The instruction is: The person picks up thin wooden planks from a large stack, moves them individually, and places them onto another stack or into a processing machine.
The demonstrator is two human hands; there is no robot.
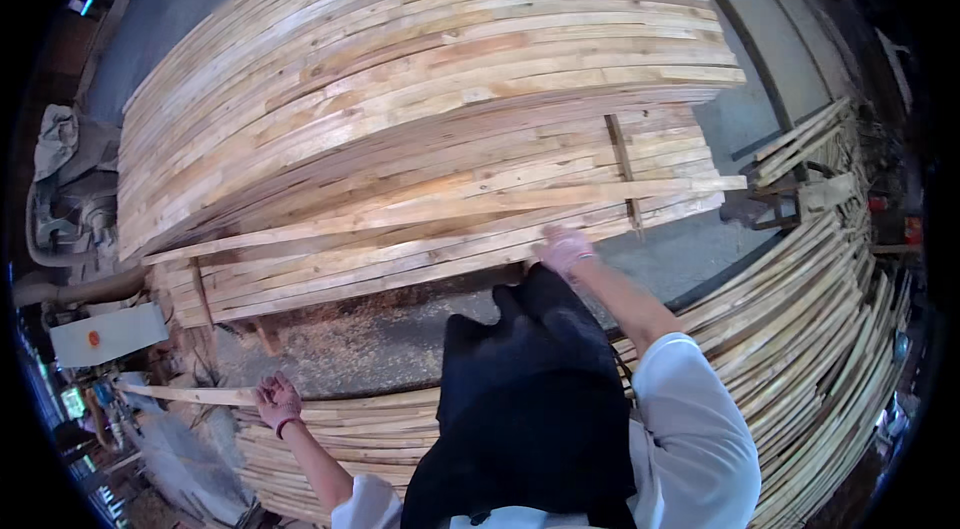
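My left hand is at the lower left, its fingers closed around the near end of a thin wooden strip. The strip runs leftward from it to the machinery. My right hand is over the front edge of a low layer of wooden boards. It is blurred, and its fingers are too smeared to show whether they grip anything. One long loose board lies slantwise across that layer, its right end jutting past the others.
Behind rises a taller stack of boards. Narrow crosspieces lie across the low layer. Many strips are piled at my right, and more strips lie by my left arm. Sawdust covers the floor. Machinery with a pale panel stands left.
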